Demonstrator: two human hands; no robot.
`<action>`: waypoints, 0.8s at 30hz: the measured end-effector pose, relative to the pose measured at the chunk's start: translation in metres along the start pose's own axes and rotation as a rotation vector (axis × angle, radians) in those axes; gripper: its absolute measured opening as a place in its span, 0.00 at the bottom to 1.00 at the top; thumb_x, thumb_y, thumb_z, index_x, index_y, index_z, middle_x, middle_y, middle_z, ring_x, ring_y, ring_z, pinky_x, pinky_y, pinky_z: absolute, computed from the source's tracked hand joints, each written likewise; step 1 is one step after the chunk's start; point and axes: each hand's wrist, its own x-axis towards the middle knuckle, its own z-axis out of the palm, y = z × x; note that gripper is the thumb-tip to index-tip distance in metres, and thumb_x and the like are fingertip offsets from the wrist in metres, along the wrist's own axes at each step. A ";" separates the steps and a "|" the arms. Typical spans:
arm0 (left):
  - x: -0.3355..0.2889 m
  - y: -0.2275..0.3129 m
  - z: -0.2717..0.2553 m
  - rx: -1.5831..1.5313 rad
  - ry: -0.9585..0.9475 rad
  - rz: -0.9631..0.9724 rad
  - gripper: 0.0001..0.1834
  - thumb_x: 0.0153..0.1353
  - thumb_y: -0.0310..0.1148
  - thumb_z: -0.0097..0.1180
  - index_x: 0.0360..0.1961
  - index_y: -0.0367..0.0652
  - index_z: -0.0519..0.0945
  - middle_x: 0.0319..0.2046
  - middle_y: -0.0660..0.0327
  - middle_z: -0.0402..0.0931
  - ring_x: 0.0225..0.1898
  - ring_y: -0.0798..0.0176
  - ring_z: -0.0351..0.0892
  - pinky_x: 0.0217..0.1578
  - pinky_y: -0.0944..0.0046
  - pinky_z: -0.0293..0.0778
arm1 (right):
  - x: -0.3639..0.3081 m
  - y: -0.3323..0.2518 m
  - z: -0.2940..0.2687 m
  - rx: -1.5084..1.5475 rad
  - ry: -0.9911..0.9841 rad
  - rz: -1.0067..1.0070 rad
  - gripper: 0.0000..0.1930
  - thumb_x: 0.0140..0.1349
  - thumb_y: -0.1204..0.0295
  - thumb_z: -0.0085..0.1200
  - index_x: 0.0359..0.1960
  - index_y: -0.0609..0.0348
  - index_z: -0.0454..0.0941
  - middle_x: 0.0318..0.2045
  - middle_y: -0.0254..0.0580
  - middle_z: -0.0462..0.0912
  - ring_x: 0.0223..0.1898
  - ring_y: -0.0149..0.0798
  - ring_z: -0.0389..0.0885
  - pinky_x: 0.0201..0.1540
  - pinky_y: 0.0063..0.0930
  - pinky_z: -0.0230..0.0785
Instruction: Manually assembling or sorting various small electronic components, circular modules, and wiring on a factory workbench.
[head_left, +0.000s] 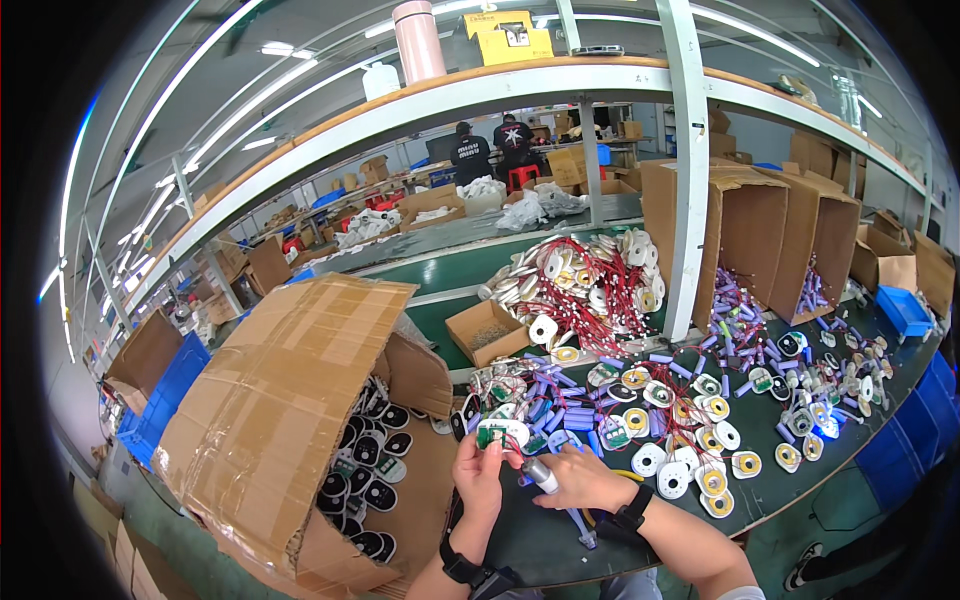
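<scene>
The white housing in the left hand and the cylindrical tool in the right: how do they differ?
The white housing is flattish and bears a green circuit board; the cylindrical tool is silver and white. The housing shows its board toward the camera; the tool slants, silver end toward the housing. Both are hand-held.

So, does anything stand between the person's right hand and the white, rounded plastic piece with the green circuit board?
Yes: the silver-and-white cylindrical tool, gripped by the right hand, lies between it and the white piece in the left hand. Anything finer there is too small to tell.
</scene>
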 end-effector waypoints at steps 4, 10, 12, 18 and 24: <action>-0.001 0.002 -0.001 -0.024 -0.009 -0.017 0.07 0.61 0.25 0.45 0.38 0.34 0.69 0.28 0.58 0.74 0.24 0.69 0.75 0.29 0.69 0.72 | 0.008 0.005 0.002 0.049 -0.078 -0.006 0.21 0.40 0.64 0.58 0.39 0.59 0.74 0.30 0.51 0.78 0.38 0.53 0.75 0.41 0.44 0.67; -0.001 0.005 0.002 -0.046 0.022 0.008 0.06 0.60 0.25 0.45 0.38 0.34 0.69 0.28 0.58 0.74 0.23 0.68 0.74 0.28 0.70 0.73 | 0.010 0.005 0.004 0.229 -0.071 -0.065 0.18 0.39 0.72 0.56 0.36 0.59 0.73 0.29 0.52 0.78 0.37 0.54 0.75 0.40 0.42 0.68; 0.000 0.007 0.002 -0.088 0.069 0.034 0.06 0.61 0.26 0.44 0.37 0.35 0.69 0.29 0.58 0.74 0.23 0.68 0.74 0.28 0.69 0.73 | 0.009 0.003 0.002 0.204 -0.020 -0.100 0.17 0.38 0.73 0.56 0.35 0.60 0.73 0.30 0.51 0.78 0.37 0.54 0.75 0.41 0.42 0.68; 0.011 0.014 0.001 -0.129 0.176 0.053 0.08 0.63 0.31 0.43 0.39 0.38 0.69 0.30 0.58 0.73 0.22 0.70 0.71 0.22 0.71 0.69 | 0.005 0.000 -0.006 0.390 0.235 -0.357 0.15 0.42 0.77 0.56 0.36 0.59 0.74 0.29 0.41 0.78 0.35 0.43 0.78 0.39 0.32 0.69; 0.015 0.003 -0.015 -0.156 0.244 0.060 0.08 0.63 0.32 0.46 0.38 0.38 0.69 0.28 0.60 0.73 0.21 0.71 0.70 0.21 0.72 0.66 | 0.000 -0.019 -0.010 1.168 -0.355 -0.067 0.20 0.57 0.76 0.52 0.51 0.62 0.63 0.36 0.44 0.80 0.29 0.30 0.79 0.33 0.22 0.72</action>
